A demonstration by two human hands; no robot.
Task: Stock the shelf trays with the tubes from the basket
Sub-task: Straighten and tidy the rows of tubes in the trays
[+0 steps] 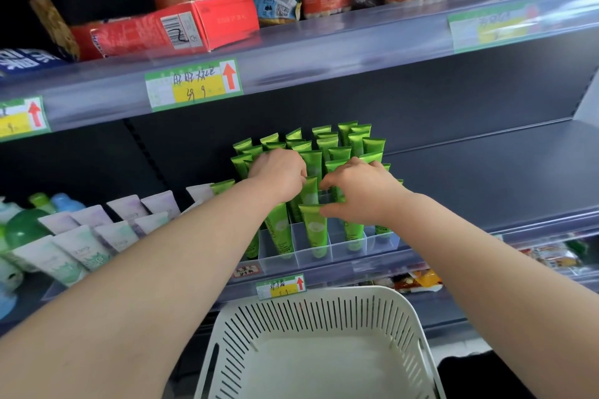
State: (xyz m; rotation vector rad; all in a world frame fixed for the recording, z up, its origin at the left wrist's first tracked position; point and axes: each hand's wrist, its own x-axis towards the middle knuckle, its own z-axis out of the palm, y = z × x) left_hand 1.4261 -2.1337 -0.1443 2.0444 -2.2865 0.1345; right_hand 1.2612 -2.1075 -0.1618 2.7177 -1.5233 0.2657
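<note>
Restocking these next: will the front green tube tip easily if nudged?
Probably tippy: the front green tube stands tall and narrow. Dividers of the clear tray likely catch it. Its glossy skin may slip; the right hand pinches its flat crimp.

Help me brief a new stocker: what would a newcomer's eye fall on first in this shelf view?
The block of bright green tubes, standing upright in the clear divided tray on the middle shelf, stands out against the dark back panel. The left hand and right hand both reach into it, fingertips at the tube tops. Below the shelf edge sits a white slotted basket.
</note>
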